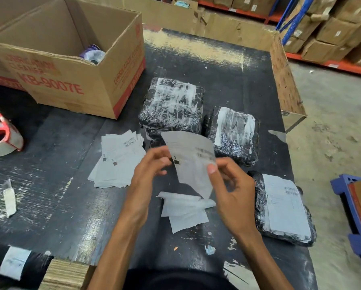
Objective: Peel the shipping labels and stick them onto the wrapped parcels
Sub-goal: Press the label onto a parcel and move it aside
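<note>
The step in hand is judged to be the peeling of one label (193, 162) from its backing, and it is best done slowly: a corner should be lifted first, the backing drawn away at a shallow angle, and the sticky face kept off the fingers and off itself, since a folded label is likely to be spoiled. The sheet should be kept taut but not creased, so that the printed barcode stays readable. Once freed, it is best carried flat to one of the two bare wrapped parcels, the larger parcel (173, 105) or the smaller parcel (236, 135), both lying just beyond the hands, and smoothed down from one edge. The label is held in the air above the table (50, 185), over loose backing sheets (186, 210) (apparently spent ones). Its left edge is pinched by the left hand (148, 170), fingers curled close together near the black mark; its right edge is pinched between the thumb and bent fingers of the right hand (227, 185). The stack of labels (119, 162) lies to the left, and a labelled parcel (284, 208) to the right.
</note>
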